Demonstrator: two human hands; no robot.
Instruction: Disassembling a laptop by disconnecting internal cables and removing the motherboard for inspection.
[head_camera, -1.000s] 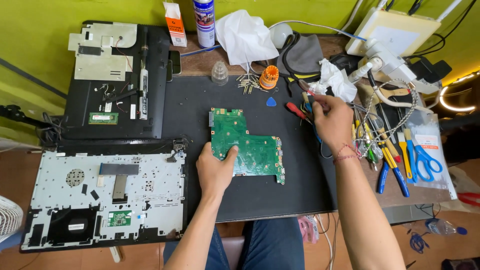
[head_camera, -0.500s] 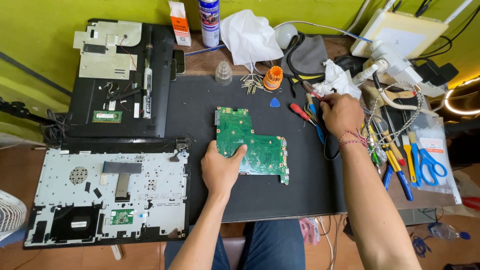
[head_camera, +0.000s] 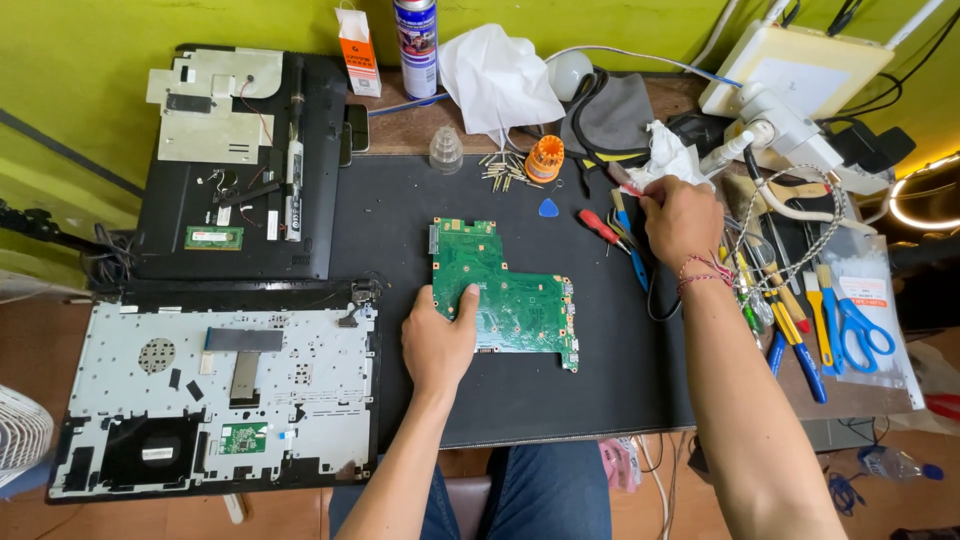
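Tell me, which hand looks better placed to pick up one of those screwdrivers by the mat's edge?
Right, probably. The right hand is already over the tool pile, beside the red-handled screwdriver and the blue one. The left hand rests on the green circuit board, steadying it, farther from the tools.

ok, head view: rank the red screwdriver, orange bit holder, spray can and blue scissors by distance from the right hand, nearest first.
From the right hand:
1. Red screwdriver, just to its left on the mat.
2. Orange bit holder, up and left.
3. Blue scissors, off to the right, lower.
4. Spray can, far up-left at the table's back edge.
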